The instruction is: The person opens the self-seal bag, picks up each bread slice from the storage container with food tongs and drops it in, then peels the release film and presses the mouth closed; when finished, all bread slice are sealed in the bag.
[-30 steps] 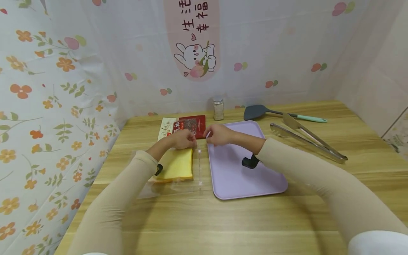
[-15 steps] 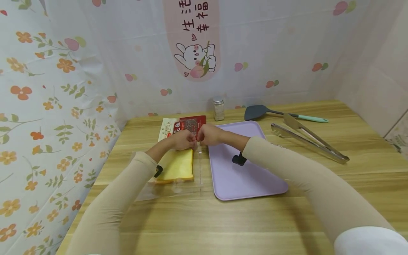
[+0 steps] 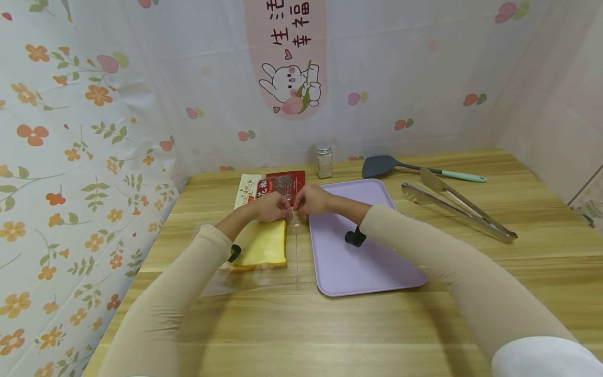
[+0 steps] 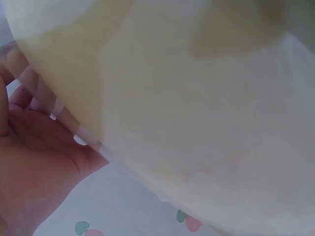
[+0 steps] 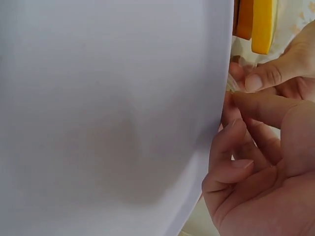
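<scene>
A clear plastic bag point(image 3: 291, 251) with a strip along its right edge lies on the table around yellow bread slices point(image 3: 261, 243). At the bag's far right corner, my left hand point(image 3: 274, 206) pinches the film between thumb and finger. Right beside it, my right hand point(image 3: 312, 200) pinches the same edge, the fingertips of both hands nearly meeting. The right wrist view has the right hand point(image 5: 261, 162) with curled fingers, close to the left thumb point(image 5: 263, 76). Across the left wrist view, the film point(image 4: 197, 128) spreads large and blurred, hiding much of the left hand's fingers.
The lilac tray point(image 3: 363, 267) lies to the right of the bag, under the right forearm. Behind the hands are a red spice packet point(image 3: 294, 180), a cream packet point(image 3: 246, 189) and a lidded jar point(image 3: 324, 161). A spatula point(image 3: 379, 166) and metal tongs point(image 3: 459, 207) lie at right.
The right hand has moved left from the tray's far left corner to the bag's corner and now pinches it. The left hand has stayed in place.
</scene>
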A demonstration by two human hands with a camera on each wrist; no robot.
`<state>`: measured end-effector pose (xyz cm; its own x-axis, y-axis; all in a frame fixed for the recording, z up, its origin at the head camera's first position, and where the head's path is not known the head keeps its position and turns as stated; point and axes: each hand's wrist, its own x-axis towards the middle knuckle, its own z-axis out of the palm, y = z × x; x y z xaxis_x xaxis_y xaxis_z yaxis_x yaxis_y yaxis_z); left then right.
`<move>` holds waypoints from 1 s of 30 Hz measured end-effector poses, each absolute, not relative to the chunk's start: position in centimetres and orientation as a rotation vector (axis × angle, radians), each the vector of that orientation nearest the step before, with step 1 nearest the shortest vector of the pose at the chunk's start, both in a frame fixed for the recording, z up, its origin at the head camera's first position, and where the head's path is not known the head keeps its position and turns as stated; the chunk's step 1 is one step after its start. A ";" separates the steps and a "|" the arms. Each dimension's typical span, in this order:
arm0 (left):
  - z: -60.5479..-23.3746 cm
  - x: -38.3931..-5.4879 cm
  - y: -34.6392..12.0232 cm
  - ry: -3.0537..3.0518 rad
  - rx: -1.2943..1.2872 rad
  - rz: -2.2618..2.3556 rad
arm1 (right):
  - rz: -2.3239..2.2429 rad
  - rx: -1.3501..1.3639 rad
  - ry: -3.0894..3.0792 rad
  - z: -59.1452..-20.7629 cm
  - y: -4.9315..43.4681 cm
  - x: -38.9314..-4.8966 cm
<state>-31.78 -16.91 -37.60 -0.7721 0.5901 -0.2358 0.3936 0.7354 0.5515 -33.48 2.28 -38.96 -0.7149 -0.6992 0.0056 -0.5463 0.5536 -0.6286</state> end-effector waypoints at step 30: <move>-37.7 -31.6 -17.7 2.513 0.762 0.763 | -0.952 -0.983 2.435 -38.9 2.4 -33.3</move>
<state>-31.60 -17.73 -37.74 -0.7693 0.6016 -0.2152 0.3804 0.7019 0.6022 -33.34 2.38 -38.93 -0.6996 -0.7115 -0.0650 -0.4787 0.5343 -0.6967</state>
